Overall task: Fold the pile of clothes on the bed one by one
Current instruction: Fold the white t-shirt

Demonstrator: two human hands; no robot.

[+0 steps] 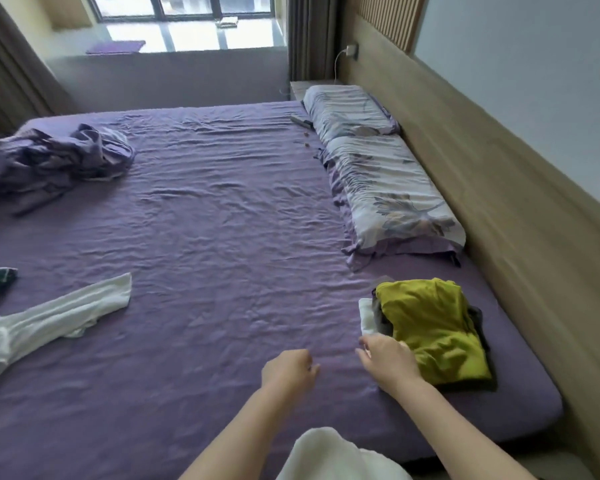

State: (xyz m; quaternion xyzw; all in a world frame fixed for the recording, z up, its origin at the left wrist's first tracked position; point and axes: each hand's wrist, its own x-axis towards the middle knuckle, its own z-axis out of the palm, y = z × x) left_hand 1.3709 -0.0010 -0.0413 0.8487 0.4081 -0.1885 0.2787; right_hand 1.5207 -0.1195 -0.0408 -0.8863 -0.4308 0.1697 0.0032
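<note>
Both hands empty: left hand [288,370] fingers curled, right hand [385,358] relaxed beside folded stack [433,327].

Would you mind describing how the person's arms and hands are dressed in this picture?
Both forearms are bare, with no sleeves in view. The left hand and right hand wear no gloves; no rings, watch or bracelets are visible.

A wide stretch of bare purple sheet [222,220] is lying open mid-bed, while the folded stack [433,330] is blocking the right, pillows [378,168] the headboard side, and white garment [59,313] the left.
</note>
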